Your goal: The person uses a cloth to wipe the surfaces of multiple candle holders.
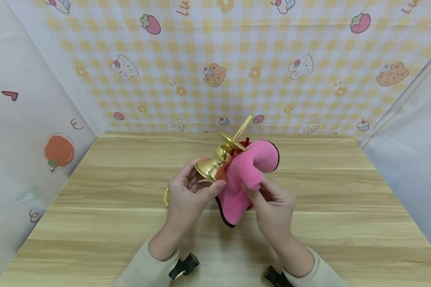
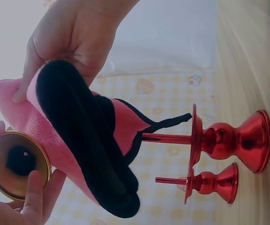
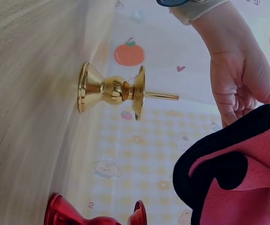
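Observation:
My left hand holds a gold candlestick by its flared base, tilted above the table with its thin spike up and to the right. In the left wrist view, the hollow underside of its base faces the camera. My right hand pinches a pink cloth with black edging. The cloth lies against the candlestick's right side and hangs in folds below it. In the right wrist view, the cloth covers much of the near side, and the held candlestick is hidden.
Two red candlesticks, a larger one and a smaller one, stand on the table, mostly behind the cloth in the head view. Another gold candlestick stands at the left. A patterned curtain backs the wooden table.

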The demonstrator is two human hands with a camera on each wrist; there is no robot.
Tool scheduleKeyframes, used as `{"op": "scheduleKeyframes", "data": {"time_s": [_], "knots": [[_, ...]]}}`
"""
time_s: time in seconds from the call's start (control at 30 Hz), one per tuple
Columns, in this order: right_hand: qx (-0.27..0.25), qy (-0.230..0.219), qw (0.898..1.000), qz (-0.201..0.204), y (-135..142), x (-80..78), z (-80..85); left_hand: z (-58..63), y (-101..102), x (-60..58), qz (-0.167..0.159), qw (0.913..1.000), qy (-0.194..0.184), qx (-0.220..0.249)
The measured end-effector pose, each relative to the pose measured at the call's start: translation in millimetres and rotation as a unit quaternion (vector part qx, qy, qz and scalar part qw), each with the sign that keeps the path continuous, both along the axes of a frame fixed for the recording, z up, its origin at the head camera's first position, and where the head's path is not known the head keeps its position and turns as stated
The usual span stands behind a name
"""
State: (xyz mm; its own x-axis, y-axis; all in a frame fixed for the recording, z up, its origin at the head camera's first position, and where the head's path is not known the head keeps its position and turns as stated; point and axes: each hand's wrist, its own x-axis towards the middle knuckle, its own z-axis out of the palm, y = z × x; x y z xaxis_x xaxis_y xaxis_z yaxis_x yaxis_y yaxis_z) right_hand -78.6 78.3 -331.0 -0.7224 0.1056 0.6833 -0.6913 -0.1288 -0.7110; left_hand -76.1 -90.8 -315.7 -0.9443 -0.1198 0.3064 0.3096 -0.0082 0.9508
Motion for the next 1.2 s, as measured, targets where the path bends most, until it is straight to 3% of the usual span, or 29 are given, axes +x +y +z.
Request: {"op": "scheduleKeyframes", "data": {"time_s": [0.1,0.17,0.33,0.43,0.63,0.7,0.8,1.03,1.2], "knots": [[-0.004,-0.041,0.999,0.013,-1,2.2,2.3,1.7,0,1.4,0.013,0.9998,0.014,0.001],[-0.005,-0.095,0.995,0.019,-2,4.2,3.9,3.1,1,3.9,0.017,0.9994,0.029,-0.004],[-0.027,-0.215,0.976,0.016,-3,6.3,7.9,5.8,3,8.3,0.01,0.9987,0.046,-0.019],[-0.066,-0.249,0.966,0.03,-2,3.8,9.2,6.0,3,6.5,-0.002,0.9995,0.031,-0.007],[-0.123,-0.349,0.925,0.087,3,-4.1,12.0,2.3,0,-0.7,-0.016,0.9994,-0.03,0.003],[-0.123,-0.364,0.918,0.1,4,-6.3,12.6,1.5,0,-2.4,-0.018,0.999,-0.041,0.002],[-0.102,-0.366,0.919,0.105,2,-7.4,13.8,1.2,-1,-3.5,-0.012,0.999,-0.043,-0.008],[-0.068,-0.358,0.928,0.077,6,-4.1,16.7,2.6,1,-2.3,0.03,0.9949,-0.008,-0.096],[-0.007,-0.309,0.951,0.022,13,-3.2,19.8,5.9,4,-2.2,0.047,0.9852,0.041,-0.16]]}}
